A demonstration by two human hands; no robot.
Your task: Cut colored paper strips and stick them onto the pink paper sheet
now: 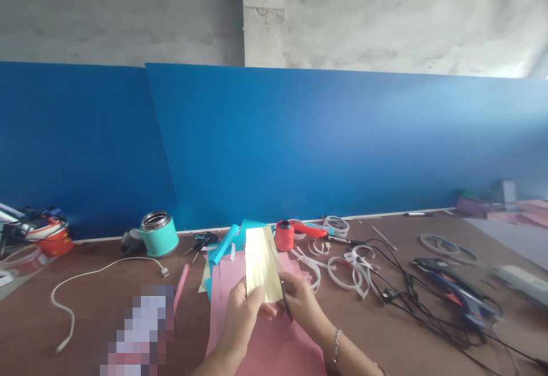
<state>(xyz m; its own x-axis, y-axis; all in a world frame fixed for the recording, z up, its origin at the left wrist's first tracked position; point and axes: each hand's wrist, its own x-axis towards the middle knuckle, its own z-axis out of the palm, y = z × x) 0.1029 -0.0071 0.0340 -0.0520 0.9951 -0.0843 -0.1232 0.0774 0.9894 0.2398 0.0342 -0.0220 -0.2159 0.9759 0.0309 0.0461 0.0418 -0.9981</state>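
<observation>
Left hand (242,313): thumb laid on the front of the yellow paper (262,259), fingers behind it; the sheet is pinched at its lower left, no gap showing. Right hand (305,302): fingers curled in around a narrow dark tool (286,303) at the paper's right edge; its full shape is hidden by the hand, so I cannot tell how far its parts stand apart. Bracelet (336,347) on the right wrist.

Yellow paper is held raised and tilted, long side roughly upright, between the two hands and in front of the pink sheets (282,344), which lie overlapping on the bench (359,336).

Just beyond the sheets: blue paper (225,245), partly rolled, and a red bottle (284,237) to its right. White strips (362,273), curled in loops, lie right of the bottle. Farther right, black cables (409,293) in a tangle and a blue-and-black tool (466,302), blurred. Left side: turquoise jar (160,239), uncovered at the top, near the blue panel (299,148); white cable (100,267) curving in front of it.
</observation>
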